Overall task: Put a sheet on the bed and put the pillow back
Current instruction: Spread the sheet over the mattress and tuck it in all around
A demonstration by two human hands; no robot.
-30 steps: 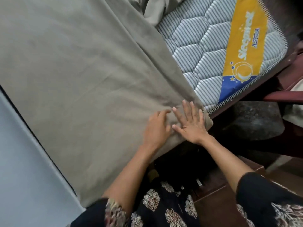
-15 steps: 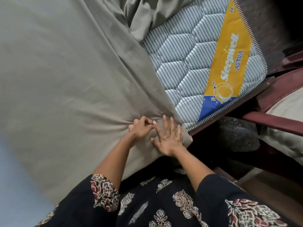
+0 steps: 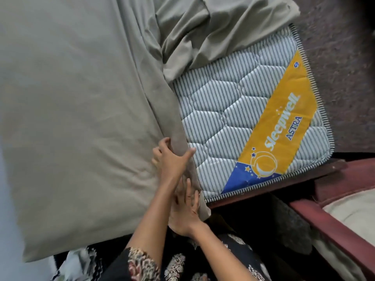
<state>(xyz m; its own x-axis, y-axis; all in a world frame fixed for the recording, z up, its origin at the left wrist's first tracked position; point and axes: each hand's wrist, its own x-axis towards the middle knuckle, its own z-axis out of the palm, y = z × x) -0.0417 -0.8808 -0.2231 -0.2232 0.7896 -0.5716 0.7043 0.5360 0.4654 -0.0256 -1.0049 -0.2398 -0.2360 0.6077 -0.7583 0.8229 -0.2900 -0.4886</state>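
– Sheet (image 3: 81, 118) first: how will it handle for you?

– Light, soft and limp, I'd judge. It will drag and bunch under your pull instead of sliding as one piece, and nothing in it can break. It covers the left and middle of the mattress (image 3: 233, 128) and lies in loose folds toward the far edge. The near right corner, with the yellow Sleepwell Astra label (image 3: 280, 126), is bare.

– Where should you take hold?

– On the free edge that runs across the mattress top, low down near the near edge. Your left hand (image 3: 170, 159) is there, pinching a fold of that edge between the thumb on the bare side and the curled fingers on the covered side.

– And your right hand (image 3: 182, 209)?

– It lies just below the left one, flat with straight fingers. It presses the sheet where the cloth turns over the near edge, and it grasps nothing. Both forearms reach up from your body and converge on that one spot.

– The pillow?

– You have none in view.
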